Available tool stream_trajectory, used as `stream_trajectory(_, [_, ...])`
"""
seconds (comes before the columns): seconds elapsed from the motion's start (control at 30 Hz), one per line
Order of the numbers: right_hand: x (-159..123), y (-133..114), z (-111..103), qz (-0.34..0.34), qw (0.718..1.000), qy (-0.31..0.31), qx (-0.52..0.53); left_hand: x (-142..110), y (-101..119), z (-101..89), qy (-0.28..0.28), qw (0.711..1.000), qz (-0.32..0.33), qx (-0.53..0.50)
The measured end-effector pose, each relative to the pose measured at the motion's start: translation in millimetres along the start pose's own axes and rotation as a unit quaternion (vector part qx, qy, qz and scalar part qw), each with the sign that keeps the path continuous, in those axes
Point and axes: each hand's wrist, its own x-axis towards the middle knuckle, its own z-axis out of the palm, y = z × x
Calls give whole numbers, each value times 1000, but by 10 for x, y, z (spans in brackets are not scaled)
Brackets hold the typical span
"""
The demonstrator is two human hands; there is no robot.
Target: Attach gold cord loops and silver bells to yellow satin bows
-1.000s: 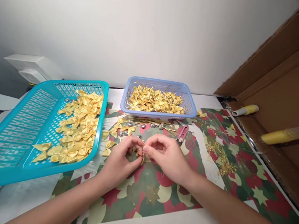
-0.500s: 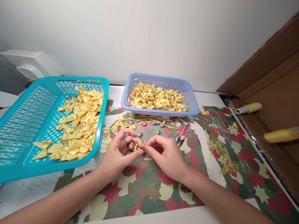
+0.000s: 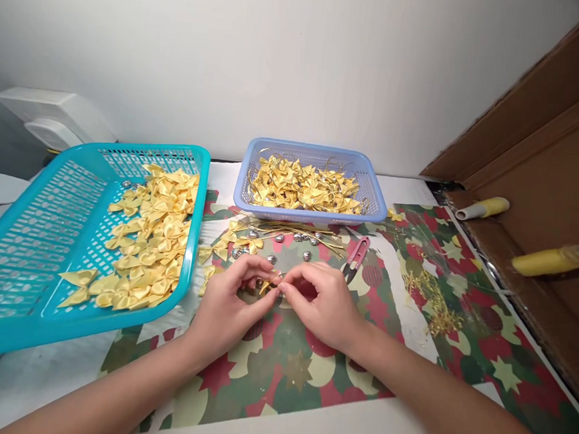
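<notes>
My left hand (image 3: 227, 306) and my right hand (image 3: 320, 303) meet over the patterned paper (image 3: 297, 371) in the middle of the table. Both pinch a small yellow ribbon bow (image 3: 267, 285) between their fingertips, fingers curled. A thin gold thread seems to run at the bow, too fine to trace. Just beyond the hands lie loose yellow bows (image 3: 219, 250), small silver bells (image 3: 278, 238) and a bundle of gold threads (image 3: 293, 229).
A tilted turquoise basket (image 3: 25, 270) at left holds several yellow bows. A lilac basket (image 3: 371, 197) at the back holds bows with gold loops. Pink thread snips (image 3: 355, 255) lie right of the hands, gold scraps (image 3: 433, 302) farther right. Two yellow-handled tools (image 3: 485, 207) rest on a cardboard ledge.
Both hands stayed together on the bow and shifted slightly away from me; the left fingers opened half a second ago and have curled in again.
</notes>
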Motion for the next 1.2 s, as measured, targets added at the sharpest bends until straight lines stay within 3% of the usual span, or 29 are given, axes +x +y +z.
stream_trajectory(0.2, [58,14,-59,49,994,-25,98,18,7,-11,4,1000,-2,-4])
stream_trajectory(0.4, [122,40,-131,18,992,-103,65,32,35,-21,-19,1000,13,14])
stream_trajectory(1.0, [118,-5,-139,53,985,-155,46,33,-18,-55,-42,998,30,31])
stream_trajectory(1.2, [118,5,-127,38,988,-144,40,58,16,-51,-7,998,12,64])
